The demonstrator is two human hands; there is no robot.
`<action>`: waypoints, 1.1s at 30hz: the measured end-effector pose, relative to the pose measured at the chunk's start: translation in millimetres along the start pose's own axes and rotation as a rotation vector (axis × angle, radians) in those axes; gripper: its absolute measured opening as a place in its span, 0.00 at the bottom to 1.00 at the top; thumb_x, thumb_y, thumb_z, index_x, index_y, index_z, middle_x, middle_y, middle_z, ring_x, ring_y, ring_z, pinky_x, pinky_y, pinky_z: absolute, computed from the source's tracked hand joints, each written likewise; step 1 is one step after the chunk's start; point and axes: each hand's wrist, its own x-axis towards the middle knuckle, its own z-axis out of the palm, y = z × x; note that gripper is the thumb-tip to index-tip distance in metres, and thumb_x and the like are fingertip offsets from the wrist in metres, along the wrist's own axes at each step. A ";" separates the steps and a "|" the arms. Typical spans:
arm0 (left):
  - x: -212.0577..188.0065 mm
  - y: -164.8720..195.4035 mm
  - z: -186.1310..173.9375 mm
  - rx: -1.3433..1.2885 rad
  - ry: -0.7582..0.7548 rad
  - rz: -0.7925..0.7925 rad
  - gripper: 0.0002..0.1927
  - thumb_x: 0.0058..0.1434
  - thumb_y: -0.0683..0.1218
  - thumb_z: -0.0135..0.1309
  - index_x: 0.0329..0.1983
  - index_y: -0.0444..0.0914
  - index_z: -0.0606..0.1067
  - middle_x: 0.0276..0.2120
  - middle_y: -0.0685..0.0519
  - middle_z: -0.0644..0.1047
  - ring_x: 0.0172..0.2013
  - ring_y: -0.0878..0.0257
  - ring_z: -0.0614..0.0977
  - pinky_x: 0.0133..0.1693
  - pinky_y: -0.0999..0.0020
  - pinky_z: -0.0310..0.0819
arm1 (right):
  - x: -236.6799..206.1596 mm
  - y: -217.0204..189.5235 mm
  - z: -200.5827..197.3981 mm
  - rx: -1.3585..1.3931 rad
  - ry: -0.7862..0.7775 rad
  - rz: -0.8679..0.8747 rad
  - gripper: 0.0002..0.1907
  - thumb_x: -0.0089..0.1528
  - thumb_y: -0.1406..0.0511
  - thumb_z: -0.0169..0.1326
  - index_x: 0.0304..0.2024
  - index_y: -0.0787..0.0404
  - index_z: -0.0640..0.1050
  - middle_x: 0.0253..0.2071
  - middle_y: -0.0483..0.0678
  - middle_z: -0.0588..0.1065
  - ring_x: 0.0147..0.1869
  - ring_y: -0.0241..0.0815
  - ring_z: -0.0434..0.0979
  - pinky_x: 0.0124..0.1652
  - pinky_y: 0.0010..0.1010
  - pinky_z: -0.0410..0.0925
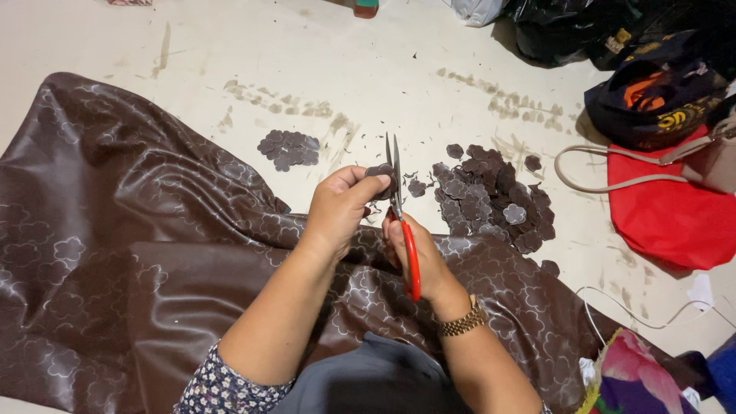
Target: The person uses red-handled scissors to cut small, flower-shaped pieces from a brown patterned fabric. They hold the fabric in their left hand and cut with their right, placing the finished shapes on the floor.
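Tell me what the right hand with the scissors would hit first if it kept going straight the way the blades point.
The right hand points the red-handled scissors up and away from the body. Beyond the blade tips there looks to be only bare pale floor; the big pile of cut-outs lies off to the right, though depth is hard to judge.

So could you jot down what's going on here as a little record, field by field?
Setting: pale floor, seen from above
Left hand: fingers pinch a small brown fabric piece
Right hand: grips red-handled scissors, blades pointing away, at the small piece
Main cloth: dark brown patterned fabric spread across the floor and lap
Cut pieces: large pile right of the scissors; smaller pile further left
Wrist: gold-coloured watch on the right arm
Nearby: red bag, dark bags at upper right
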 end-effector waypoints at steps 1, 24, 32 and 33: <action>0.4 0.4 -0.6 0.000 -0.001 -0.001 0.03 0.61 0.40 0.59 0.33 0.34 0.77 0.30 0.53 0.81 0.30 0.69 0.79 0.35 0.74 0.74 | 0.3 -0.1 -0.1 -0.037 0.009 -0.001 0.24 0.71 0.47 0.39 0.36 0.58 0.69 0.25 0.37 0.61 0.25 0.29 0.58 0.26 0.23 0.57; 6.4 -4.7 -13.0 -0.011 0.013 0.039 0.03 0.61 0.41 0.56 0.35 0.35 0.77 0.30 0.53 0.81 0.31 0.70 0.80 0.35 0.76 0.74 | -2.8 -3.3 -2.2 -0.073 -0.040 0.080 0.23 0.72 0.48 0.37 0.35 0.58 0.68 0.24 0.38 0.61 0.25 0.31 0.60 0.26 0.24 0.58; 3.5 3.9 -17.1 0.077 0.036 -0.044 0.08 0.62 0.44 0.57 0.38 0.33 0.80 0.29 0.56 0.80 0.27 0.70 0.77 0.31 0.75 0.73 | -1.0 2.4 -6.0 -0.027 -0.138 0.081 0.19 0.71 0.50 0.41 0.42 0.58 0.69 0.31 0.39 0.63 0.32 0.30 0.61 0.32 0.23 0.60; 3.2 4.6 -17.8 0.100 0.035 -0.035 0.08 0.62 0.44 0.57 0.38 0.34 0.80 0.29 0.56 0.80 0.27 0.71 0.77 0.31 0.75 0.73 | -0.7 3.6 -6.0 0.002 -0.162 0.087 0.19 0.71 0.50 0.41 0.43 0.58 0.68 0.32 0.39 0.63 0.33 0.30 0.61 0.32 0.23 0.60</action>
